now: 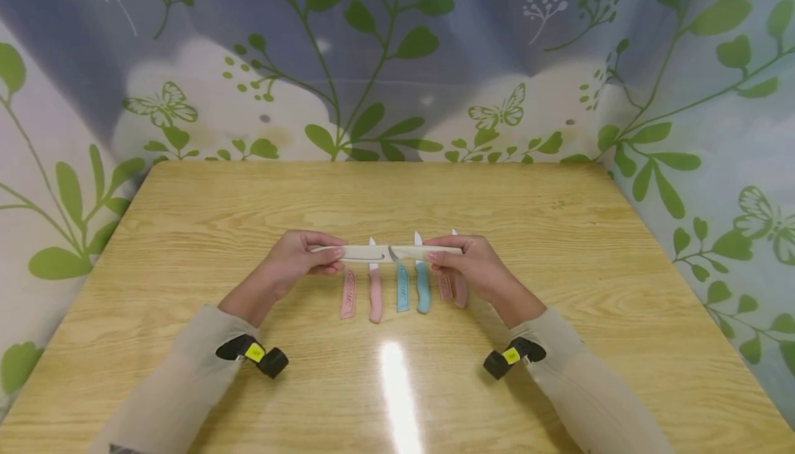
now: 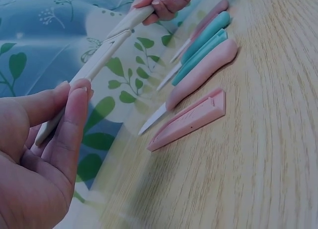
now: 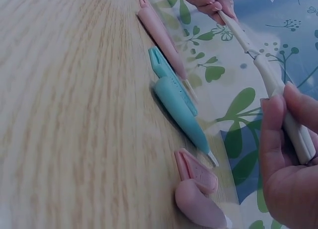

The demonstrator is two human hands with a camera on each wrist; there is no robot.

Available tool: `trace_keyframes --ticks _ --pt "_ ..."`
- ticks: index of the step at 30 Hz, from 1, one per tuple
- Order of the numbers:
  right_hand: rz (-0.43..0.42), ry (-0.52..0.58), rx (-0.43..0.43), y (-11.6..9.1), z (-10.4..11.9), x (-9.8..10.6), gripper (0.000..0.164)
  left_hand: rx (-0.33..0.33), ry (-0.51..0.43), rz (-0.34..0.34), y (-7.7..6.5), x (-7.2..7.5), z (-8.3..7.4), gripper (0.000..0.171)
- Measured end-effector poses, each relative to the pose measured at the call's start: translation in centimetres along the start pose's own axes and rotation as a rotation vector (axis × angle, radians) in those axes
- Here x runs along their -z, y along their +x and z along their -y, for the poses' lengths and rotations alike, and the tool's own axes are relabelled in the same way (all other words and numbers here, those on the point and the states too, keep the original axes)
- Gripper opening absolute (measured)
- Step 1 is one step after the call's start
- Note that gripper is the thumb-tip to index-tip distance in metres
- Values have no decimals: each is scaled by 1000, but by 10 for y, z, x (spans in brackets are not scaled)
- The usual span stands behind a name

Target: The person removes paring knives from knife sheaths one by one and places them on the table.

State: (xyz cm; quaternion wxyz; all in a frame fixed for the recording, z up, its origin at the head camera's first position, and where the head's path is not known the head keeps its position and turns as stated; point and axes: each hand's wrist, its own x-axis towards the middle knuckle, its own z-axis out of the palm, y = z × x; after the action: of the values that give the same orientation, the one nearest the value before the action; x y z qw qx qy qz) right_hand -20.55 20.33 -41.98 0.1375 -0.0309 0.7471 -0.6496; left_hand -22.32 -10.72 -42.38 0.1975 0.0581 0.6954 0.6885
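Note:
Above the table, my left hand (image 1: 288, 264) pinches a white knife sheath (image 1: 363, 254) between thumb and fingers. My right hand (image 1: 472, 268) grips the handle of a white paring knife (image 3: 271, 77). Knife and sheath are in line, the blade mostly inside the sheath, with a small gap at the handle. Below them on the table lie a pink sheath (image 1: 348, 294), a pink knife (image 1: 375, 295), a teal sheath (image 1: 402, 287) and a teal knife (image 1: 423, 288). Partly hidden under my right hand are another pink sheath (image 3: 196, 172) and a dusty-pink knife (image 3: 198, 204).
The wooden table (image 1: 248, 192) carries the row of knives, their bare blades pointing to the far side. A leaf-patterned curtain (image 1: 373, 61) stands along the back and both sides. Bright light reflects off the table's near part.

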Motion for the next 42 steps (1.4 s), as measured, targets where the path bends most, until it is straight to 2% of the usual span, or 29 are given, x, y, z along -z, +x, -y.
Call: trace_keyframes --ticks 7,14,21,35,42 --pt "-36 -1 11 -2 -7 16 31 14 -23 -75 -5 18 6 30" --pt "-23 0 6 -3 -11 19 31 19 -18 -48 -7 19 11 34" --pt "-34 3 -5 -4 -13 20 33 23 -1 -67 -8 20 12 31" --pt "-32 23 6 -6 -12 22 33 9 24 -59 -9 25 14 31" --pt "-16 34 16 -7 -12 24 33 31 57 -74 -11 29 13 32"
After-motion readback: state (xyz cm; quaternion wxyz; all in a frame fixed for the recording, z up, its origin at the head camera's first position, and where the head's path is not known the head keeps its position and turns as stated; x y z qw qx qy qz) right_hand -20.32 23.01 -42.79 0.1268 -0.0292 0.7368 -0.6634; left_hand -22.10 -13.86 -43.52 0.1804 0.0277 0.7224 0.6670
